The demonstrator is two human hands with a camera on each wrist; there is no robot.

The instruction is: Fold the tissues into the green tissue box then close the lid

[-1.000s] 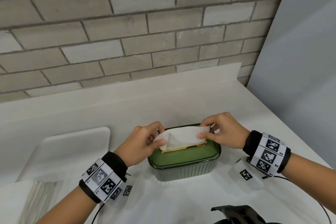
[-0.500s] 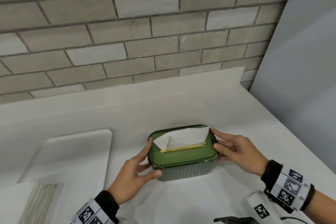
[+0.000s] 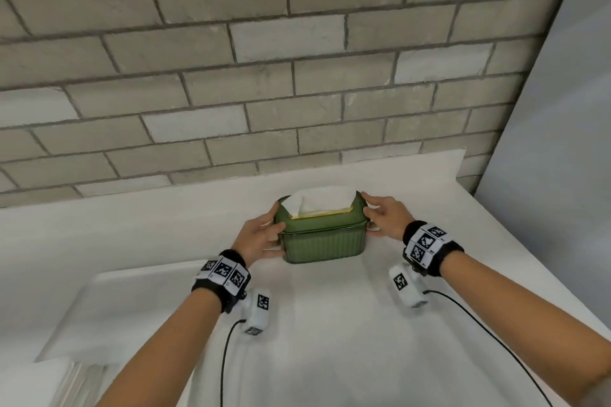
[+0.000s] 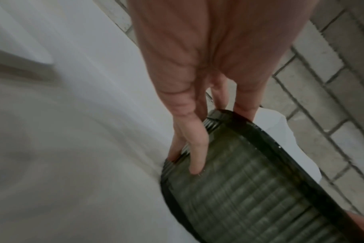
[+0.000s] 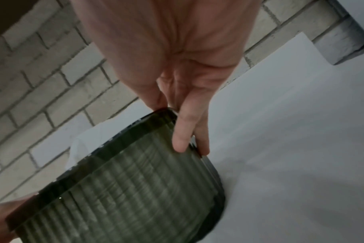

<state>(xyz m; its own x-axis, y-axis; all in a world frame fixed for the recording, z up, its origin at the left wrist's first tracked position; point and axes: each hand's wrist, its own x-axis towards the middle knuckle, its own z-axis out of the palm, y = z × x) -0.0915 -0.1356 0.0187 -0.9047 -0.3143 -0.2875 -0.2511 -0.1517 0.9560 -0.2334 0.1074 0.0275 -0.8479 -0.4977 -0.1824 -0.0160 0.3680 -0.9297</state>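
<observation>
The green ribbed tissue box (image 3: 325,241) stands on the white counter (image 3: 330,324) close to the back wall, lid on. A white tissue (image 3: 319,203) sticks up through the gold slot in the lid. My left hand (image 3: 261,235) grips the box's left end and my right hand (image 3: 383,218) grips its right end. In the left wrist view the left hand (image 4: 189,115) has its thumb on the lid rim and its fingers down the box (image 4: 249,189) wall, beside the tissue (image 4: 280,131). The right hand (image 5: 189,115) holds the box (image 5: 135,189) the same way.
A white tray (image 3: 132,307) lies at the front left, with a pale stack (image 3: 72,383) below it. The brick wall (image 3: 297,76) rises just behind the box. A grey panel (image 3: 562,142) closes the right side. Black cables (image 3: 224,357) trail from both wrists.
Both hands let go of the tissue and took hold of the box's two ends. The box now sits farther back, near the wall.
</observation>
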